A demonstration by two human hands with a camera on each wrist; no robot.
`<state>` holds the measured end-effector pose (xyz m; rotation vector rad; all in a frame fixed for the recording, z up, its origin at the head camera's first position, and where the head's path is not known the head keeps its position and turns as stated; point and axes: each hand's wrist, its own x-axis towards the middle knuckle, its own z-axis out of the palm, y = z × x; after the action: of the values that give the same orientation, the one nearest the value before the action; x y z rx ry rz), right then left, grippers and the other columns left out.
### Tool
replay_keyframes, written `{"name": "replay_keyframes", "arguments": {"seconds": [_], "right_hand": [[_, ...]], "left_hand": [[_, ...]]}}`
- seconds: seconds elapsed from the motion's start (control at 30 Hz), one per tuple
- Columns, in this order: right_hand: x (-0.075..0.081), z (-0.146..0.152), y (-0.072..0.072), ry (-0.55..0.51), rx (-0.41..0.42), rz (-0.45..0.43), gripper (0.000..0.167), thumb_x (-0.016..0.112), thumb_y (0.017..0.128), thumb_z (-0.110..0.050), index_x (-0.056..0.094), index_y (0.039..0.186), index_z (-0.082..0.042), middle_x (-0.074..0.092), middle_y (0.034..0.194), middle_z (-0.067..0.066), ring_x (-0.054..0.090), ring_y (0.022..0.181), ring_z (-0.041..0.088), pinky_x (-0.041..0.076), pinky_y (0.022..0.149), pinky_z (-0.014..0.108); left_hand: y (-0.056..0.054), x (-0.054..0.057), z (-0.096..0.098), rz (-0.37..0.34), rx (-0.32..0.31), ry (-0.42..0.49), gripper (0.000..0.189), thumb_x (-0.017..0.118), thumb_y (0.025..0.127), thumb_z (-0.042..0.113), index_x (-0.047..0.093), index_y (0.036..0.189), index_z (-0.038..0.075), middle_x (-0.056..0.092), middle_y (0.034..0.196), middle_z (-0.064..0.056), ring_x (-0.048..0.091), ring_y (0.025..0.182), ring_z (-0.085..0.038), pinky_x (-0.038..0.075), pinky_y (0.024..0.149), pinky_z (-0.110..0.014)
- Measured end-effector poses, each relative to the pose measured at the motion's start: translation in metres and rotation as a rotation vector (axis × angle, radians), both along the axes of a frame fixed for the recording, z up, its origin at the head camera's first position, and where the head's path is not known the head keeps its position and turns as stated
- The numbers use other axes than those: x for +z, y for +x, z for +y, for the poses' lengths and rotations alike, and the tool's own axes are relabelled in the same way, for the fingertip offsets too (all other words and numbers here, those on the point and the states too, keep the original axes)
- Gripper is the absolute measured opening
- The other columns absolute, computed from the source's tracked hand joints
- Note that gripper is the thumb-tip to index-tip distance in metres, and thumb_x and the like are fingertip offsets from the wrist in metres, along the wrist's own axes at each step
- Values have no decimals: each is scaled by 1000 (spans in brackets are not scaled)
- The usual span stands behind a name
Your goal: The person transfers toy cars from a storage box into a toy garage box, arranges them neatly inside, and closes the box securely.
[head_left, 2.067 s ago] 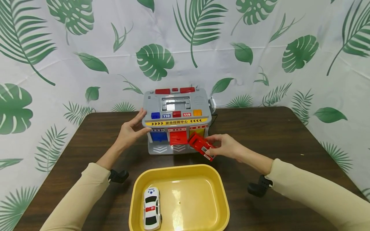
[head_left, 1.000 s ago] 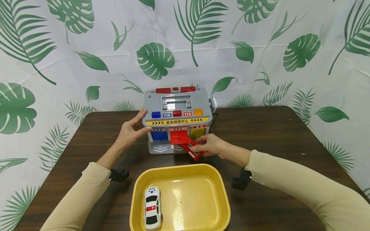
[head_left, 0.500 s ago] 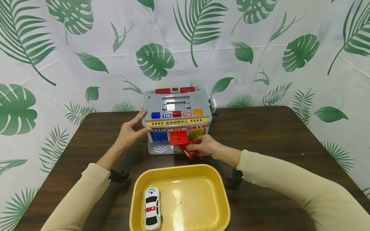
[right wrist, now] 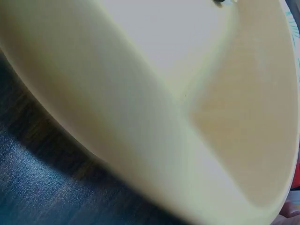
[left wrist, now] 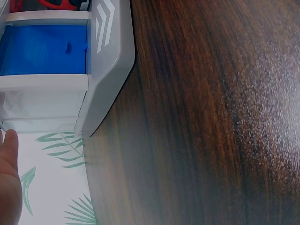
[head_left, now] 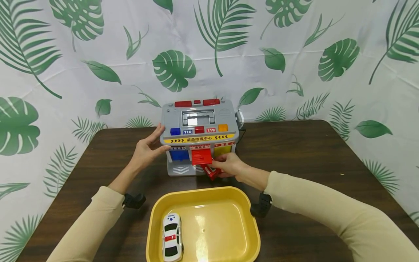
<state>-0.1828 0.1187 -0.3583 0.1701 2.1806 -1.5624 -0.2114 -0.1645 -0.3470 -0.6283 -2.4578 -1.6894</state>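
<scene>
A grey toy emergency station (head_left: pixel 199 120) stands on the dark wooden table, with its red middle door (head_left: pixel 201 157) swung up. My right hand (head_left: pixel 230 165) pinches a red toy fire truck (head_left: pixel 212 173), tilted at an angle before that doorway. The truck's front end is hidden under the raised door. At the station's left end, my left hand (head_left: pixel 147 149) touches the roof corner with thumb and fingers extended and spread apart. In the left wrist view, the blue door (left wrist: pixel 44 49) is down and part of the left hand (left wrist: pixel 8 173) shows beside the station's side.
A yellow tray (head_left: pixel 204 190) sits in front of the station, with a white toy police car (head_left: pixel 171 237) along its left side. The station's yellow door (head_left: pixel 222 150) is partly covered by the right hand. A leaf-print cloth (head_left: pixel 209 62) hangs behind the table.
My right hand has moved left with the fire truck, bringing it from before the yellow door to under the raised red door. My left hand has stayed on the station's corner.
</scene>
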Motion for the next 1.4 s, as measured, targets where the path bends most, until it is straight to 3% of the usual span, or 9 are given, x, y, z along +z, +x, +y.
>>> {"name": "replay_keyframes", "arguments": {"seconds": [0.27, 0.43, 0.57, 0.77, 0.97, 1.13, 1.4], "right_hand": [[-1, -1, -2, 12, -3, -8, 37, 61, 91, -15, 55, 121, 6, 57, 122, 20, 61, 91, 20, 55, 85, 40], [0, 1, -3, 96, 39, 9, 37, 62, 91, -21, 56, 118, 4, 61, 106, 14, 57, 69, 15, 59, 76, 38], [1, 3, -2, 115, 62, -13, 37, 61, 92, -26, 54, 113, 3, 59, 100, 11, 64, 67, 19, 60, 70, 37], [1, 3, -1, 41, 49, -46, 23, 59, 93, -23, 50, 90, -2, 57, 79, 6, 66, 58, 15, 59, 61, 29], [1, -1, -2, -38, -11, -51, 21, 58, 93, -19, 47, 84, -4, 56, 72, 6, 65, 56, 13, 58, 56, 24], [-1, -5, -1, -83, -105, -36, 19, 61, 91, -13, 46, 82, -5, 59, 79, 9, 69, 70, 17, 59, 71, 30], [-4, -13, 4, -291, -183, -10, 17, 57, 88, 7, 43, 98, 4, 52, 96, 14, 62, 84, 20, 48, 96, 44]], "left_hand": [[-1, -2, 0, 8, -9, 5, 66, 66, 85, 0, 33, 143, -1, 21, 154, -15, 40, 130, -38, 39, 98, -47], [-1, -2, 0, 5, -6, -2, 67, 66, 86, 2, 33, 144, 0, 21, 154, -14, 39, 132, -37, 39, 99, -45], [-1, -1, -1, 3, -5, -3, 67, 66, 86, 2, 33, 144, 1, 21, 154, -13, 39, 132, -37, 41, 98, -39], [-1, -2, 0, 6, -9, -2, 67, 66, 86, 2, 33, 144, 0, 21, 154, -13, 39, 131, -37, 41, 97, -33], [0, -2, 0, 0, -7, 6, 67, 66, 86, 1, 33, 144, 0, 21, 154, -14, 38, 133, -37, 40, 98, -36], [0, -2, 1, -1, -2, 3, 67, 66, 86, 2, 33, 144, 0, 21, 154, -13, 38, 132, -37, 40, 98, -38], [1, -1, 1, 1, -3, 2, 66, 66, 86, 2, 33, 144, 0, 21, 154, -14, 39, 132, -38, 41, 97, -32]]}}
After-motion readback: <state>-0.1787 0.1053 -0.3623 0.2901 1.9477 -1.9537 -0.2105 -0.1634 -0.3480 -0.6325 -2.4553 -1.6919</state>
